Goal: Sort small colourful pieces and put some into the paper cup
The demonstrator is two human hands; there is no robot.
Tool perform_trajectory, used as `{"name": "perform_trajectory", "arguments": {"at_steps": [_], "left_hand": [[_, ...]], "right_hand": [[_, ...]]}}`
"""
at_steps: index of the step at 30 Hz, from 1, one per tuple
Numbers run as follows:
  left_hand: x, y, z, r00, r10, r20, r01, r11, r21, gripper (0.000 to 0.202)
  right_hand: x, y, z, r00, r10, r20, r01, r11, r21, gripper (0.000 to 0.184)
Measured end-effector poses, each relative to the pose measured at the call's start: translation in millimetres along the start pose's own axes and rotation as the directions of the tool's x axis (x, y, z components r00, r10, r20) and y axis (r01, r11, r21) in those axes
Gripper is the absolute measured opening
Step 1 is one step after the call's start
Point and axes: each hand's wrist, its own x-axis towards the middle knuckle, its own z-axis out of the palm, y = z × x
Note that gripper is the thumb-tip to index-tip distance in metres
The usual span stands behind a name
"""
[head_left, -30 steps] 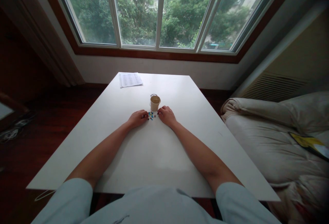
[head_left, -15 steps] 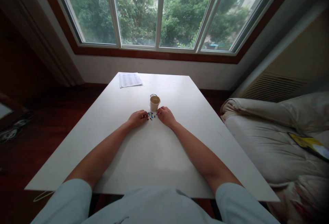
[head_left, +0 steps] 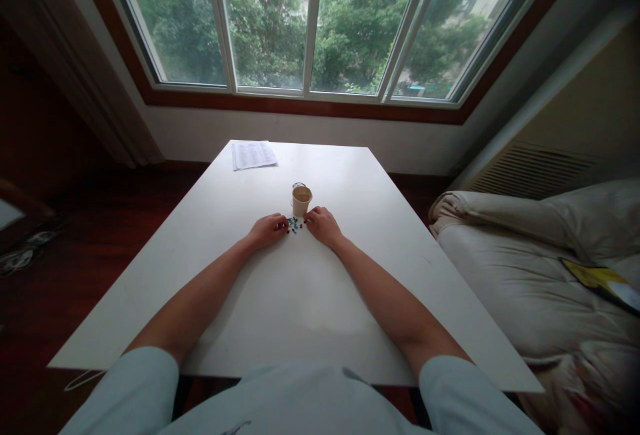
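A loose cluster of small colourful bead-like pieces [head_left: 293, 224], blue, yellow and dark, lies on the white table [head_left: 300, 308]. My left hand [head_left: 269, 230] rests at the cluster's left edge with its fingers curled together; whatever they hold is hidden. On the right side, my right hand [head_left: 324, 226] has thumb and fingers pinched low beside the cup. A tiny dark piece shows at those fingertips, too small to name for certain. Just behind the pieces stands a tan paper cup [head_left: 301, 203], upright, its mouth facing up.
A thin dark loop [head_left: 299, 185] shows behind the cup. Printed sheets [head_left: 253, 155] lie at the table's far left corner. Beyond the table is a wide window [head_left: 305, 28]. To the right stands a beige cushioned seat [head_left: 500, 275] with a yellow item on it.
My right fingertips have shifted very slightly left, against a dark piece beside the cluster. My left hand, the cup and the sheets look unchanged.
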Motion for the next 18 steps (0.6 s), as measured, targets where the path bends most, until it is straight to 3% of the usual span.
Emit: {"name": "perform_trajectory", "arguments": {"at_steps": [8, 18], "left_hand": [[-1, 0, 0.3, 1.0, -0.01, -0.004, 0.01, 1.0, 0.0, 0.016], [0, -2, 1.5, 1.0, -0.001, 0.001, 0.001, 1.0, 0.001, 0.016]], "right_hand": [[0, -4, -3, 1.0, -0.021, -0.013, 0.021, 0.999, 0.039, 0.016], [-1, -12, -13, 0.989, -0.048, -0.139, 0.069, 0.986, 0.151, 0.01]]}}
